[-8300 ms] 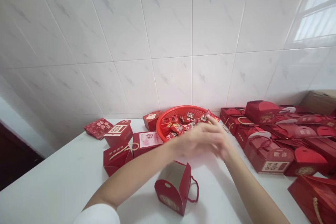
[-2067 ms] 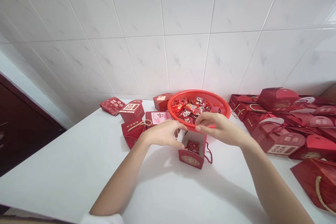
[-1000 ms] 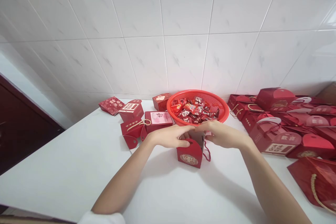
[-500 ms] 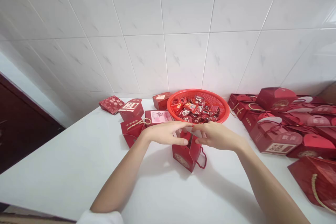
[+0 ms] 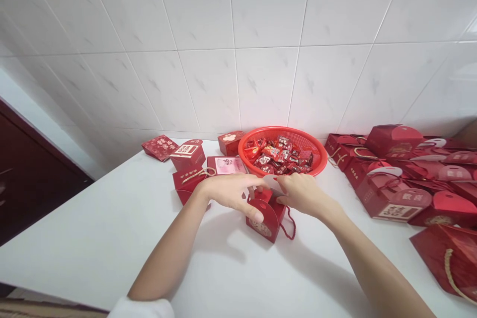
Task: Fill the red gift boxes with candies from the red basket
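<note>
A small red gift box (image 5: 263,218) with a pale gold emblem on its front stands upright on the white table, top flaps raised. A dark red cord handle hangs from its right side. My left hand (image 5: 233,195) is at the box's left and front, its thumb against the front flap and its fingers bent behind, partly hidden. With my right hand (image 5: 307,195) I pinch the rear flap, whose pale inner face shows between the hands. The box's inside is mostly covered by flaps and fingers.
Behind the box, a red plastic basket (image 5: 321,159) holds red-wrapped candies (image 5: 274,154). Several red boxes stand at the left, among them one with a rope handle (image 5: 186,184). Many more boxes (image 5: 395,194) crowd the right side. A tiled wall (image 5: 261,84) borders the table (image 5: 93,238).
The front flap now stands upright under my left thumb, which has moved left and down. My right hand has lifted the rear flap, showing its pale inner face.
</note>
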Motion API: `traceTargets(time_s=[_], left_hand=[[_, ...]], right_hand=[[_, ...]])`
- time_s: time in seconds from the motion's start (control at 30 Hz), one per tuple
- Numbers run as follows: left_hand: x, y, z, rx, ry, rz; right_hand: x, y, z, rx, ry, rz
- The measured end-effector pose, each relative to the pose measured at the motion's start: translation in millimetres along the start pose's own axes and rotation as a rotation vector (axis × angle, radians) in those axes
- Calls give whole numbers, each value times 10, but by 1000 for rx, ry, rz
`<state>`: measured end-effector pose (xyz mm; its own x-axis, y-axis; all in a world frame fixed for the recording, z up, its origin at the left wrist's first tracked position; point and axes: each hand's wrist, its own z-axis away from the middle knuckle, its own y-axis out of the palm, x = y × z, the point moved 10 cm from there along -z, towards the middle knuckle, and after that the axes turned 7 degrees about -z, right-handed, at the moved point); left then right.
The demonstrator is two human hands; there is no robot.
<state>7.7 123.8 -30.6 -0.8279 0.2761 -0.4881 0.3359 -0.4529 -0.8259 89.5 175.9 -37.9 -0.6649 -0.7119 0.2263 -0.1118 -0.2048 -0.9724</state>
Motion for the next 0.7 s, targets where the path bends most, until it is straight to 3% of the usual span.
traceTargets(time_s=[0.17, 0.27, 0.43, 0.6, 0.7], left_hand=[[256, -71, -43, -105, -201, -85], [345, -60, -82, -137, -258, -80], [273, 29, -166, -98, -129, -55], [256, 138, -256, 13, -18, 2], [291, 153, -280, 50, -45, 77]], right_hand=[[-6, -116, 41, -65, -48, -7], [86, -149, 93, -74, -148, -111], [270, 27, 139, 121, -290, -250], [179, -4, 119, 138, -278, -285], [66, -11, 113, 140, -273, -220]])
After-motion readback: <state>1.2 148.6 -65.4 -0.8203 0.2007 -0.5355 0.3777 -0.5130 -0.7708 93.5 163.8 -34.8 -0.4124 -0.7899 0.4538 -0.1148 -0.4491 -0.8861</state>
